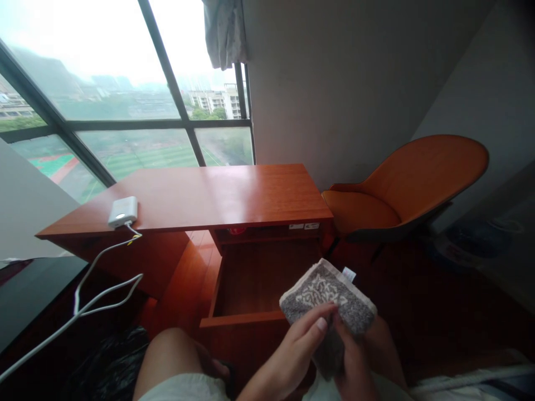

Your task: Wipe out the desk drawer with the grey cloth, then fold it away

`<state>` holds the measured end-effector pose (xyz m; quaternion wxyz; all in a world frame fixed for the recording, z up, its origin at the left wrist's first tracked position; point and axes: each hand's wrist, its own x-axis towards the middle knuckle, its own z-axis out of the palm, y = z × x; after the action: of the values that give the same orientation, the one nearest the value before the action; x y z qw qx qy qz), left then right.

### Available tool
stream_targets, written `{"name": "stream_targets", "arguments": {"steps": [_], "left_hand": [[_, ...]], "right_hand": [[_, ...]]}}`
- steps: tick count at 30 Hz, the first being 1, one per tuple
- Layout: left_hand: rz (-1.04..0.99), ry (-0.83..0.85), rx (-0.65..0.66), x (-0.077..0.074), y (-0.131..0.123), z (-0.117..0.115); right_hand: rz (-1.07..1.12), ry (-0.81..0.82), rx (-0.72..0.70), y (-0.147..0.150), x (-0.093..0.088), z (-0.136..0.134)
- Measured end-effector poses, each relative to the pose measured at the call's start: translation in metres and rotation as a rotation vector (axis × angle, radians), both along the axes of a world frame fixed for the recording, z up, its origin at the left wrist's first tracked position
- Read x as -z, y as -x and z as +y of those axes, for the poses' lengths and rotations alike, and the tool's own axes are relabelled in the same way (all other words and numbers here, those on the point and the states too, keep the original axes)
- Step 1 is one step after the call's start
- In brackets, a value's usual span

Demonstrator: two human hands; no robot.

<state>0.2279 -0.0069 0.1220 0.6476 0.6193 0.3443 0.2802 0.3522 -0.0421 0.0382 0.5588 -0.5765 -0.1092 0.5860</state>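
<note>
A folded grey towel [359,312] with a pale floral pattern, a light border and a small white tag is held above my lap. My left hand [295,351] grips its near side, thumb and fingers pressed on the cloth. From the right, my right hand [351,353] closes on the same towel, its fingers partly hidden by the cloth and shadow. Just beyond the towel, a pulled-out drawer [254,278] of the reddish wooden desk [225,195] shows its bare wooden bottom.
A white device [124,211] with a white cable [94,270] sits at the desk's left end. An orange chair [426,178] stands right of the desk. A black plastic bag [108,362] lies on the floor at lower left. Windows [125,106] rise behind the desk.
</note>
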Motion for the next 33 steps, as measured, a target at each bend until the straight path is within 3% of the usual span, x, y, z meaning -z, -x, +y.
{"name": "stream_targets", "arguments": {"steps": [4,8,11,13,18,23,33], "left_hand": [[0.206,-0.205,-0.173,0.021,0.030,0.014],[0.597,-0.497,-0.294,0.047,0.103,0.035],[0.849,-0.649,-0.389,0.064,0.161,0.042],[0.909,-0.706,-0.428,0.073,0.187,0.039],[0.879,-0.758,-0.415,0.083,0.205,0.019],[0.855,-0.702,-0.401,0.080,0.207,0.010],[0.848,-0.700,-0.333,0.091,0.217,-0.005]], "right_hand": [[0.015,0.050,0.281,-0.053,-0.009,0.007],[-0.071,-0.022,0.481,-0.123,-0.007,0.014],[-0.224,-0.086,0.529,-0.164,0.006,0.022],[-0.292,-0.082,0.491,-0.179,0.019,0.031],[-0.263,0.010,0.250,-0.167,0.048,0.069],[-0.193,0.003,-0.030,-0.136,0.055,0.099],[-0.209,-0.018,-0.216,-0.126,0.059,0.128]]}}
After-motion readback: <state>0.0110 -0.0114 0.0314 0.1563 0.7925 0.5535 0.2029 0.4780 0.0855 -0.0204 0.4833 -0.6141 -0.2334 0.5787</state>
